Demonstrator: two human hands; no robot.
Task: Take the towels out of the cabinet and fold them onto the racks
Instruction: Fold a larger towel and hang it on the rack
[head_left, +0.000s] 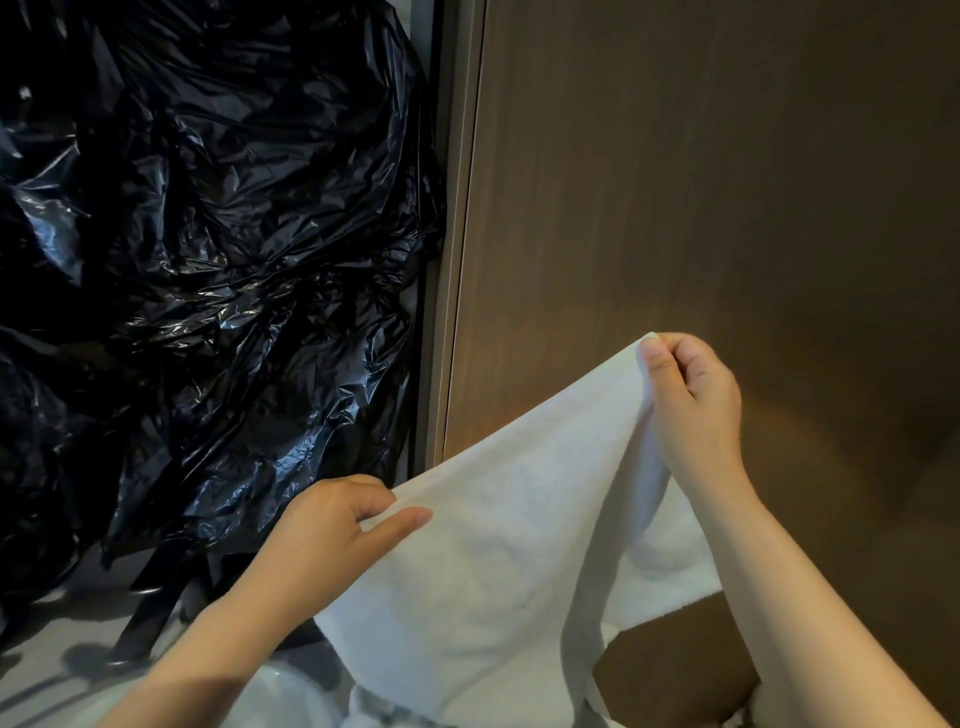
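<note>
A white towel (511, 530) hangs spread between my two hands in front of a brown wooden panel (701, 197). My right hand (693, 395) pinches its upper corner, held high. Lower and to the left, my left hand (345, 519) grips another edge between thumb and fingers. The cloth sags between them and drops out of view at the bottom. No rack shows in this view.
Crumpled black plastic sheeting (208, 249) fills the left half, beside a grey vertical frame edge (449, 260). Dark metal legs (156, 608) stand on a pale floor at the lower left. A white rounded object (291, 696) lies at the bottom.
</note>
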